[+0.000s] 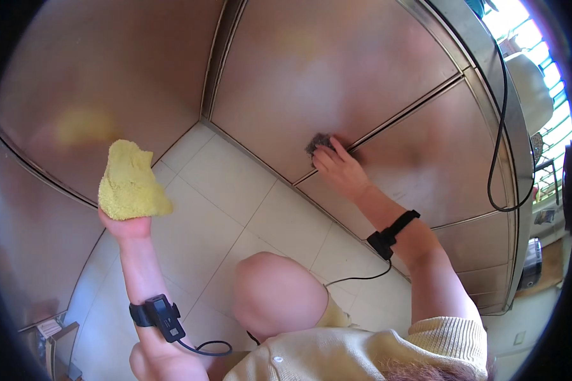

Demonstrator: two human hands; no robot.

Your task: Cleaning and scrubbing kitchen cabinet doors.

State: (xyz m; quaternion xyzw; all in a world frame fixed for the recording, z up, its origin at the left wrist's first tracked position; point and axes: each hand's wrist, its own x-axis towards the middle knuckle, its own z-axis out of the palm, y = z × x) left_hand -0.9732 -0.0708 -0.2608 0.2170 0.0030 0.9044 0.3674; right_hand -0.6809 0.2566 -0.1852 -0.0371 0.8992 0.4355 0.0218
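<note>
A yellow terry cloth (131, 185) lies over my left hand (124, 226), covering its fingers; the hand is raised over the tiled floor beside the left cabinet. With my right hand (336, 166) I hold a dark grey scouring pad (319, 143), which looks like metal wool, against a brushed metal cabinet door (286, 95). The pad sits near the door's lower edge, close to the seam with the neighbouring panel (410, 157). The fingertips rest on the pad.
Another metal cabinet (100, 71) meets the first at a corner on the left. A black cable (493, 166) hangs in a loop from the counter edge (519, 190). The floor (214, 200) is pale tile. At the lower left stand some flat items (59, 338).
</note>
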